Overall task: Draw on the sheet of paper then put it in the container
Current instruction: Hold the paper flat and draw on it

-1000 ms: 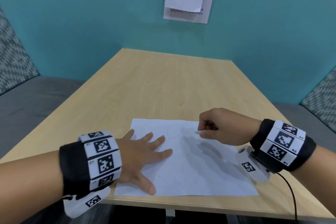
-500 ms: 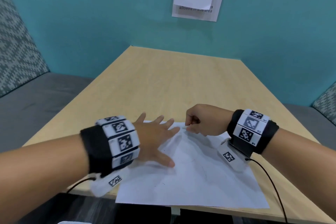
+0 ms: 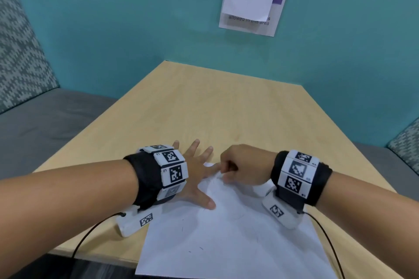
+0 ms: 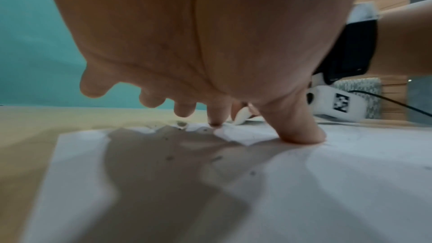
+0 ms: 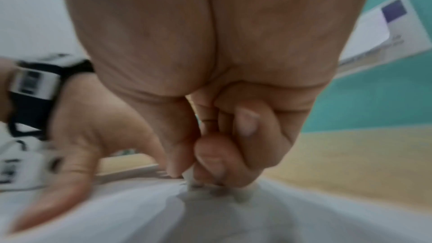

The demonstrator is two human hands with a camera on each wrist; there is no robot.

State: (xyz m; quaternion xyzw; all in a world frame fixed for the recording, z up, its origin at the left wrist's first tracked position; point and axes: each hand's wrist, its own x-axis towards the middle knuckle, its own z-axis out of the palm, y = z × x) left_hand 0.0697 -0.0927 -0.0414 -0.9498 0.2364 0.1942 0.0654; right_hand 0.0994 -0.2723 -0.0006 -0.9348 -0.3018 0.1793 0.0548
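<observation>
Paper (image 3: 231, 233) is sitting at the near edge of the table (image 3: 204, 108), with its closest edge hanging over the table lip toward you. Its long axis is running from you toward the far wall, skewed a bit so the far end is leaning left, and a few faint pencil-like marks are showing on it. Your left hand (image 3: 197, 174) is lying flat with fingers spread and straight, thumb and index fingertip pressing on the sheet near its far left corner while the other fingers are reaching past onto bare wood. Your right hand (image 3: 244, 167) is curled into a tight fist at the far edge of the sheet, with thumb and index fingertip pinching something small and whitish (image 5: 190, 176). The right wrist view is blurry, so it could be the paper's lifted edge or a short drawing tool, can't really tell. Both hands are nearly touching each other there. Sign (image 3: 254, 3) is hanging on the teal wall behind.
</observation>
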